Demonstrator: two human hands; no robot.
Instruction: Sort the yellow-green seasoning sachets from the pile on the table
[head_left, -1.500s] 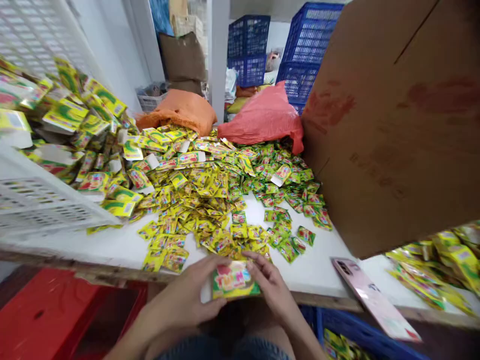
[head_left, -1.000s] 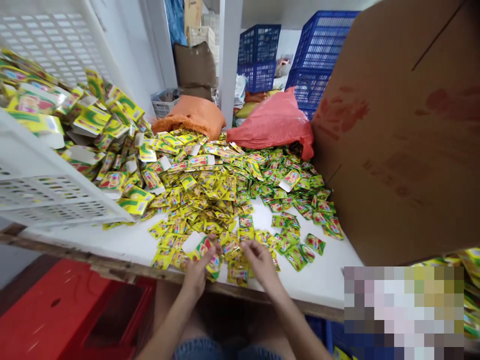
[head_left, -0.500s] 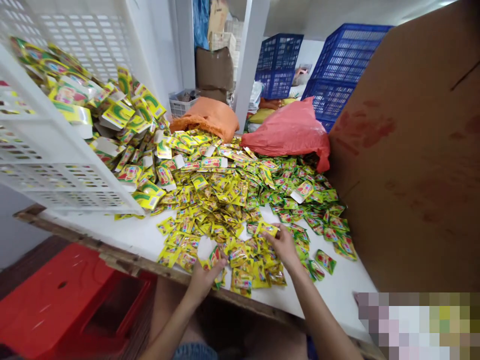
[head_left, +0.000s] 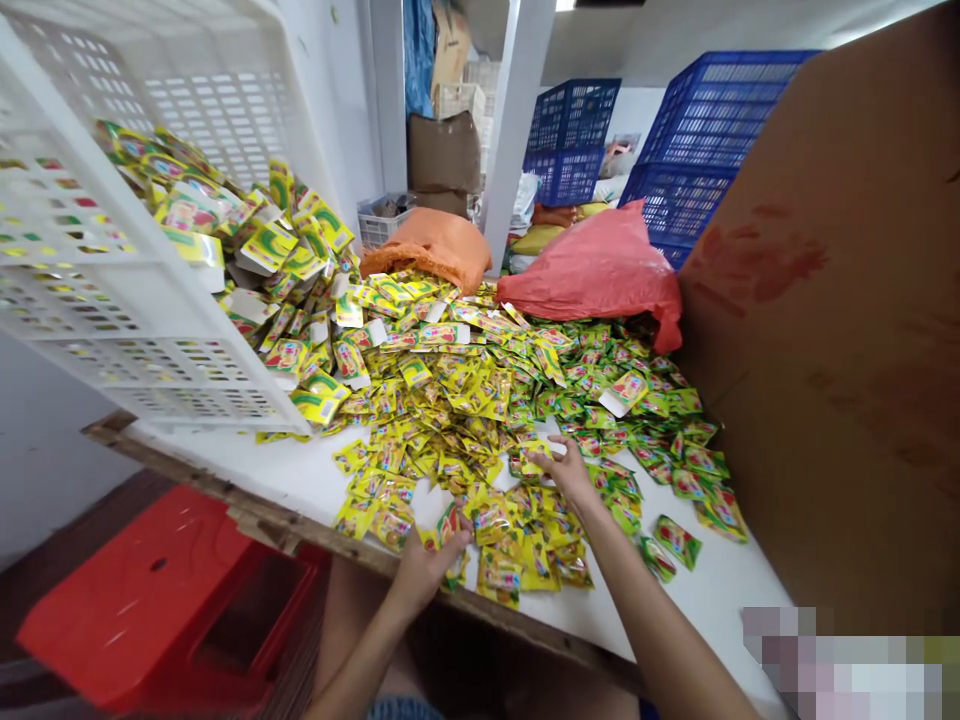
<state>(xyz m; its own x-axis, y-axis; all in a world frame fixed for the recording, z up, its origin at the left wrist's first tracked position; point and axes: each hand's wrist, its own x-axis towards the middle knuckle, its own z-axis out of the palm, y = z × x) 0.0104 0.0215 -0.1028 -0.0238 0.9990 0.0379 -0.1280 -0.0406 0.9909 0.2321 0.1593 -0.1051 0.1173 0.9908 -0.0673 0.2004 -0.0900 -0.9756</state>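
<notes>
A large heap of small yellow and green sachets [head_left: 480,390] covers a white table [head_left: 262,475]. My left hand [head_left: 429,565] is at the table's near edge, closed on a folded carton with red and green print [head_left: 448,523]. My right hand [head_left: 568,472] reaches further in and pinches a yellow sachet [head_left: 534,450] in the heap.
A tilted white plastic crate [head_left: 97,260] spills flat cartons at left. A big brown cardboard sheet [head_left: 840,330] stands at right. Orange sack [head_left: 435,248] and red bag [head_left: 600,270] lie behind, blue crates [head_left: 690,150] further back. A red stool [head_left: 142,600] sits below left.
Both hands moved from my lap onto the table. The left keeps the carton at the edge; the right reached deeper into the heap and took a sachet. The view tilted up and left.
</notes>
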